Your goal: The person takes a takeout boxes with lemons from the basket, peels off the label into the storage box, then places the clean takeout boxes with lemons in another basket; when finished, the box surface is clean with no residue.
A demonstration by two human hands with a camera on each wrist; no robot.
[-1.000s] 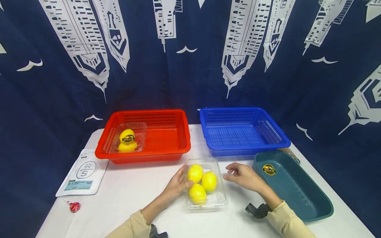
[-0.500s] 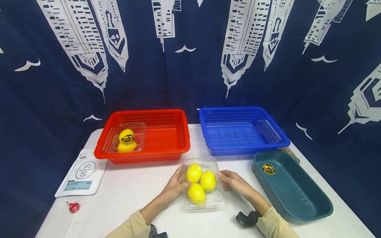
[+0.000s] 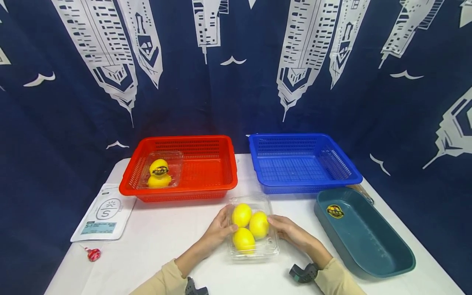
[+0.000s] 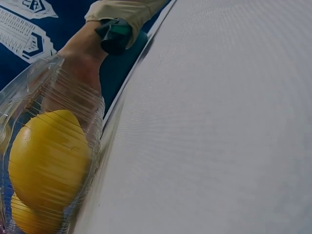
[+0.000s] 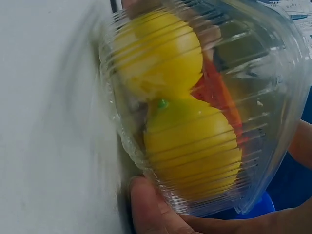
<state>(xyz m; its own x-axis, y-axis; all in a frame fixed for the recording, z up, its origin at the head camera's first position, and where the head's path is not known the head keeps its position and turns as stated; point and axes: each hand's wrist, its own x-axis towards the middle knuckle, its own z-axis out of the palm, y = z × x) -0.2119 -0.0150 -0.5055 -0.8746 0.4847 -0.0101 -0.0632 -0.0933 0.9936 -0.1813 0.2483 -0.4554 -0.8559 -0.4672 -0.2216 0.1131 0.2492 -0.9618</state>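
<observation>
A clear plastic clamshell box [image 3: 266,247] with three yellow lemons [image 3: 243,239] inside is between the two hands, close over the white table. My left hand [image 3: 217,231] grips its left side, thumb over the lid. The right hand [image 3: 295,234] grips the opposite side, its thumb reaching over the lid's edge and the other fingers lower down. In the right wrist view, a fingertip [image 5: 146,204] presses at the ribbed wall, with two lemons [image 5: 192,146] showing through the plastic. The left wrist view shows a lemon [image 4: 48,158] behind the ribbed side.
Behind stand a red basket [image 3: 206,191], holding another clear box of lemons [image 3: 159,174], and a blue basket [image 3: 306,189]. A dark green tray [image 3: 372,241] stands at right. At left lie a white pouch [image 3: 105,213] and a red-wrapped lollipop [image 3: 94,255].
My right hand has moved left from beside the box to take hold of its right side. The left hand keeps its grip, and the box has stayed nearly in place.
</observation>
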